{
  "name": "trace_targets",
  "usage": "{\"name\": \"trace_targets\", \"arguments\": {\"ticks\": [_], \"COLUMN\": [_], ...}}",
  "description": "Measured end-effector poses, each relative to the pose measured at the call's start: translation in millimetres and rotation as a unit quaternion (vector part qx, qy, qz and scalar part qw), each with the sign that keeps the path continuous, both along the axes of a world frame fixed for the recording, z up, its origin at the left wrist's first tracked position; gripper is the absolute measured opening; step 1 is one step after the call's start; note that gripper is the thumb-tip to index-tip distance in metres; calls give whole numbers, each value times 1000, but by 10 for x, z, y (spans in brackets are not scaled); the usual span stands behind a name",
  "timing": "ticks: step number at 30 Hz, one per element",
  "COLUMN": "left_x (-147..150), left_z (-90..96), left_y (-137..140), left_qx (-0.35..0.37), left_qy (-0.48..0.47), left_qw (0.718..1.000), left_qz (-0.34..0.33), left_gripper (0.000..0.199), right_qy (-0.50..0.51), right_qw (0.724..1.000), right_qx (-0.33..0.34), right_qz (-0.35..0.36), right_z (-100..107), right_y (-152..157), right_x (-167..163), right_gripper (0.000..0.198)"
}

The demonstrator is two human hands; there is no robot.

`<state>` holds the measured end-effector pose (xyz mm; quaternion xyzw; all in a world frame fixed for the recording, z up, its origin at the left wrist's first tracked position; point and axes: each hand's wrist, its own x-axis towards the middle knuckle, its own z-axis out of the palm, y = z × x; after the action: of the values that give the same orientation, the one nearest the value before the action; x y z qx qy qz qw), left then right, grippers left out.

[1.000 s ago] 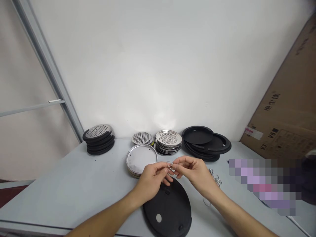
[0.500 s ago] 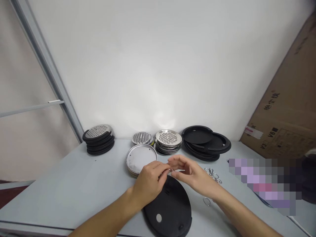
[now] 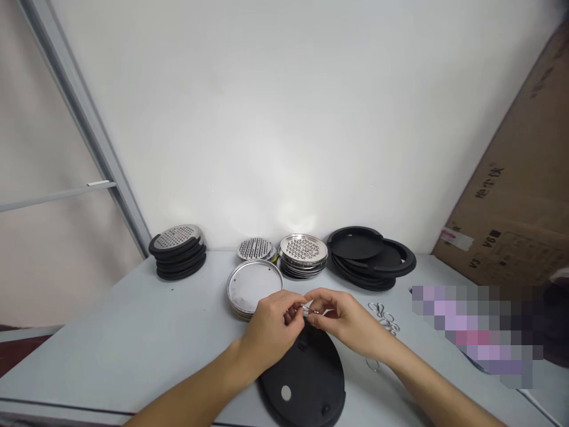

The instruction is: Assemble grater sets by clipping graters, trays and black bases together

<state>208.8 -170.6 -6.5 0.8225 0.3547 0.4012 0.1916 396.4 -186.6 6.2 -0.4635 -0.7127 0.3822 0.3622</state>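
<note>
A small metal ring (image 3: 310, 309) is pinched between the fingertips of both hands, above the far edge of a black round disc (image 3: 311, 379). My left hand (image 3: 276, 323) grips the ring's left side, and my right hand (image 3: 344, 317) has its right side between thumb and fingers. The disc lies on the table with a pale round spot and a small black knob on its face. More metal rings (image 3: 386, 319) lie loose to the right of my right hand, with one ring (image 3: 372, 365) nearer, partly behind my forearm.
Shallow metal discs (image 3: 255, 283) are stacked just beyond my left hand. Along the wall stand perforated grater plates (image 3: 303, 249), black holders with a grater plate (image 3: 178, 252) on top, and black round trays (image 3: 368, 255). A cardboard box (image 3: 520, 196) leans at the right.
My right hand has lowered slightly and its fingers have closed in on the ring. The ring between my hands shows more now.
</note>
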Motion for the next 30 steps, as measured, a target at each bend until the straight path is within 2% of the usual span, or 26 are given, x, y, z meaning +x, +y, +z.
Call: {"name": "trace_targets", "arguments": {"ticks": [3, 8, 17, 24, 30], "left_x": [27, 66, 109, 107, 112], "left_z": [-25, -123, -264, -279, -281], "left_y": [-6, 9, 48, 39, 19], "left_qx": [-33, -44, -9, 6, 3], "left_qy": [-10, 28, 98, 116, 124], "left_qw": [999, 999, 995, 993, 992], "left_qz": [5, -2, -12, -2, 9], "left_gripper": [15, 15, 24, 25, 19], "right_qy": [-44, -123, -117, -131, -150], "right_qw": [998, 991, 982, 968, 962], "right_qx": [18, 35, 97, 187, 211], "right_qz": [-27, -37, -115, -106, -89], "right_z": [3, 13, -376, -525, -588], "right_y": [12, 17, -57, -147, -157], "right_x": [8, 74, 52, 17, 33], "right_gripper": [12, 16, 16, 19, 20]}}
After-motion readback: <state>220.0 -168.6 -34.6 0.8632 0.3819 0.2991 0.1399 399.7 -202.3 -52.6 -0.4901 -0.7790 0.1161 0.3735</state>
